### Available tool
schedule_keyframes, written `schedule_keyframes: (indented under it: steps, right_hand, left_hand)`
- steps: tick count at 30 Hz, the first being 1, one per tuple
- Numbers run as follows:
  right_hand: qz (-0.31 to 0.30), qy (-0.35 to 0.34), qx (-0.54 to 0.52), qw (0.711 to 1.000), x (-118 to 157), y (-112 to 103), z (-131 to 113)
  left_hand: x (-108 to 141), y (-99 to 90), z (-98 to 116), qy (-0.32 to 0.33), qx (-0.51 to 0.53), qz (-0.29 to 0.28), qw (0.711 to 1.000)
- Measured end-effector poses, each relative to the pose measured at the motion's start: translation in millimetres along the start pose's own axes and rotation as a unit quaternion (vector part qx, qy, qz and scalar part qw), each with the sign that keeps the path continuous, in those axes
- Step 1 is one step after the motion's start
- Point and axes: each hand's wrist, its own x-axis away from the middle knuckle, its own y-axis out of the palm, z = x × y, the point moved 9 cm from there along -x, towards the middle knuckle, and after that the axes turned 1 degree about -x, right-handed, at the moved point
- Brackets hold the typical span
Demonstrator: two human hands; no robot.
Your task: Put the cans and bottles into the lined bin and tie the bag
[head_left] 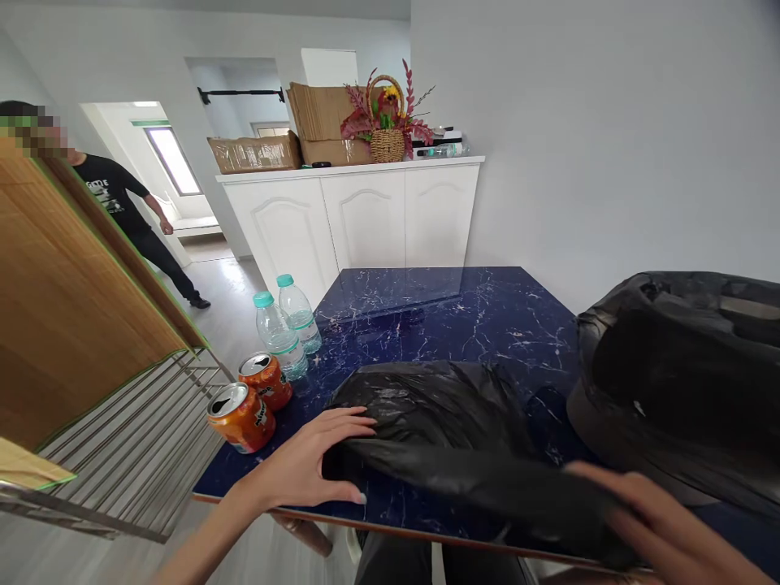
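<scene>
A black plastic bag (pixel 439 410) lies spread on the dark blue marbled table (pixel 390 305), its near part pulled out long toward the right. My left hand (pixel 317 459) rests at the bag's left edge with its fingers apart, the fingertips on the plastic. At the lower right my right hand (pixel 664 516), blurred by motion, has its fingers closed round the right end of the bag. Right of the bag stands a round bin (pixel 634 455) lined with black plastic.
Two orange cans (pixel 244 422) and two clear bottles with teal caps (pixel 281 337) line the table's left edge. A metal rack (pixel 146 447) with a wooden board stands at left. Behind are a white cabinet (pixel 366 219) with boxes and a flower basket, and a person (pixel 122 195).
</scene>
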Motion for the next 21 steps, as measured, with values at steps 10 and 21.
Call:
schedule_keyframes:
  steps: [10,21]
  right_hand:
    - [0.269,-0.036,0.094,0.958,-79.9,-18.7,-86.9]
    - [-0.096,-0.178,0.193,0.960,-152.0,165.6,-88.1]
  left_hand:
    - [10.0,-3.7,-20.6,-0.174,0.010,0.180,0.968]
    - [-31.4,33.3,28.0,0.071,-0.316,0.099,0.941]
